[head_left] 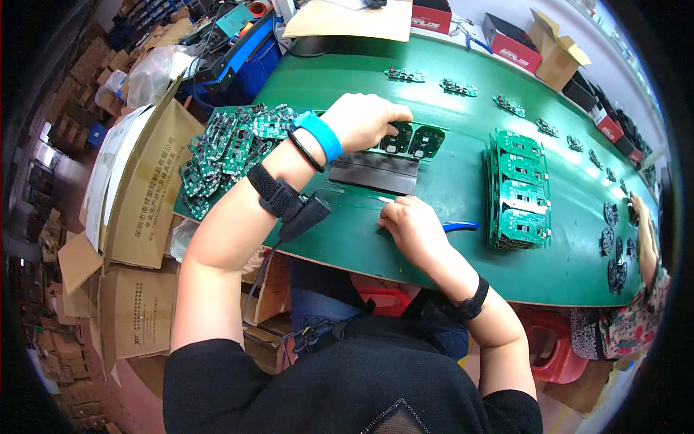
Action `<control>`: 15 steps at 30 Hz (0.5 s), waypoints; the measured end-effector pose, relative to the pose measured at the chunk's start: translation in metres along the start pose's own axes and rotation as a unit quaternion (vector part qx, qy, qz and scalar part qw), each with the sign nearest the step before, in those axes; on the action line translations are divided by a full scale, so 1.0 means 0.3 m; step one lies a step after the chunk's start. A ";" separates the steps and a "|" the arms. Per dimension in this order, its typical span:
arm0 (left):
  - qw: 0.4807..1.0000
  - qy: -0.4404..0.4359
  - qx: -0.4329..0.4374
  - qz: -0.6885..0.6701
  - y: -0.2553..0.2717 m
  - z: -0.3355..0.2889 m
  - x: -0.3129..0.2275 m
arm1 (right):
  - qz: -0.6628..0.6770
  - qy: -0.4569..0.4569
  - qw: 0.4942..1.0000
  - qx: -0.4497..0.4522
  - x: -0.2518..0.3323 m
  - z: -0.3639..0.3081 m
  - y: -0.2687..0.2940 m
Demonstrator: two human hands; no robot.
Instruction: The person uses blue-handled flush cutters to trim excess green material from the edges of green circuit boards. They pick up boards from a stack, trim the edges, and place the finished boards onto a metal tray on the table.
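Overlapping the circuit panel (428, 143), the left hand (361, 121) partly hides it.

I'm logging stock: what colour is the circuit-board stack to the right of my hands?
The circuit-board stack is mostly green, best seen in the head view.

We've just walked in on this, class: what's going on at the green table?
A person in a black top is handling circuit boards. The left hand is at a green board panel behind a dark grey block; the right hand is in front of the block, its exact grip unclear. Loose boards lie heaped to the left, and panels are stacked to the right, past a blue tool.
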State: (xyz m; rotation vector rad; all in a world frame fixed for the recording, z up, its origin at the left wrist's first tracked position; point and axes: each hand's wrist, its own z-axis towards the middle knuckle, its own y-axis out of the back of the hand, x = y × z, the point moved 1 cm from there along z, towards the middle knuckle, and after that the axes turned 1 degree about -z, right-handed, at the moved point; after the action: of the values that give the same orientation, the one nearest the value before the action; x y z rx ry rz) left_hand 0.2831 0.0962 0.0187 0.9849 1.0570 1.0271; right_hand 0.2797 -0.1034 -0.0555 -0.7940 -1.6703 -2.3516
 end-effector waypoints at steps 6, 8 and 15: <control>1.000 -0.004 -0.005 -0.008 -0.006 -0.002 -0.001 | -0.053 -0.011 0.999 0.005 0.017 -0.027 0.027; 1.000 -0.009 -0.017 -0.004 -0.011 -0.003 0.014 | -0.054 -0.031 0.998 0.032 0.036 -0.032 0.056; 1.000 -0.005 -0.007 -0.016 -0.011 0.016 0.021 | -0.090 0.010 0.996 0.026 -0.027 -0.034 0.114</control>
State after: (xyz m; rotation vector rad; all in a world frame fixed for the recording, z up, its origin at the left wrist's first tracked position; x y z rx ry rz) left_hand 0.2893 0.1009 0.0153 0.9573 1.0533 1.0008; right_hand 0.2973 -0.1267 -0.0337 -0.6334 -1.8598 -2.4103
